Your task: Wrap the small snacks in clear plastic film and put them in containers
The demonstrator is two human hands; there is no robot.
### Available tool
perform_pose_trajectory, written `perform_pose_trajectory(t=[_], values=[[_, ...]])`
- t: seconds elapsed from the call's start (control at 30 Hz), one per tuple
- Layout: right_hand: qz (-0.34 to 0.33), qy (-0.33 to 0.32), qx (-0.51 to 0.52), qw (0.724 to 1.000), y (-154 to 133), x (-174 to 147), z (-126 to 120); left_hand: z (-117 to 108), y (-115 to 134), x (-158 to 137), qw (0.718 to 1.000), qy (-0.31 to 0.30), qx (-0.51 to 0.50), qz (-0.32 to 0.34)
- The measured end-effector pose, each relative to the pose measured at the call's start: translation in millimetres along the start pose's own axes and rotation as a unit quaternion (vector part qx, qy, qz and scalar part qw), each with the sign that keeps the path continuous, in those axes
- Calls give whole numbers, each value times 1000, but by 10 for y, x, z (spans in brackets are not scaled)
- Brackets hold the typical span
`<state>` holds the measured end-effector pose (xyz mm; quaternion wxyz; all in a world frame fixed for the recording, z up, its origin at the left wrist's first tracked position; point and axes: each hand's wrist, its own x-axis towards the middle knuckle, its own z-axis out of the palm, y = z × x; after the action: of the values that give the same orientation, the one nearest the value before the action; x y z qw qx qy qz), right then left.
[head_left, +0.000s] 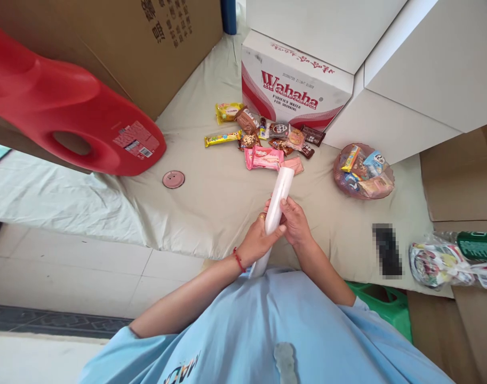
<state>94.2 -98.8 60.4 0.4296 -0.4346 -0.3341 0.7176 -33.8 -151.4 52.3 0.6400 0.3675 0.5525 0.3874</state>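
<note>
Both hands hold a long white roll (pixel 281 192) that looks like thin plastic film or bags. It slants from close to my shirt up towards the snacks. My left hand (pixel 261 240), with a red bracelet at the wrist, wraps the lower part. Higher up on the right side, my right hand (pixel 296 221) grips the roll with the thumb on its edge. Just beyond the roll's far end lie a pink nabati wafer pack (pixel 264 158) and several other wrapped snacks, among them a long yellow packet (pixel 223 138). Some fingers are hidden behind the roll.
A pink glass bowl (pixel 339 184) of snacks stands to the right. Behind the pile is a Wahaha water carton (pixel 295 88). On the left are a red jug (pixel 119 122) and a pink round lid-like disc (pixel 173 179). A pixelated dark object (pixel 388 250) and bottle (pixel 477 245) lie right.
</note>
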Motion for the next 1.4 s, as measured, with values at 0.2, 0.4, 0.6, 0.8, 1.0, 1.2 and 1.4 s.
perform_pose_trajectory(t=[0.2,0.4,0.6,0.8,1.0,1.2,1.4], values=[[32,-60,58,996,-78,10,-136,-117,-17,-19,953,-186,-219,-94],[40,-26,73,996,23,36,-45,25,-81,-16,989,-80,-113,-51],[26,5,-1,1000,96,39,-7,135,-45,17,998,36,37,-34],[-8,66,-229,971,104,5,-115,49,-86,5,996,0,85,7],[107,-88,-15,990,5,-22,-237,-145,-228,-43,980,-169,-73,-82],[115,-172,-6,978,-72,-29,-339,-113,-308,-120,982,-131,-109,-85],[91,-230,-23,969,-163,-143,-503,-225,-233,-134,917,-301,-210,-158]])
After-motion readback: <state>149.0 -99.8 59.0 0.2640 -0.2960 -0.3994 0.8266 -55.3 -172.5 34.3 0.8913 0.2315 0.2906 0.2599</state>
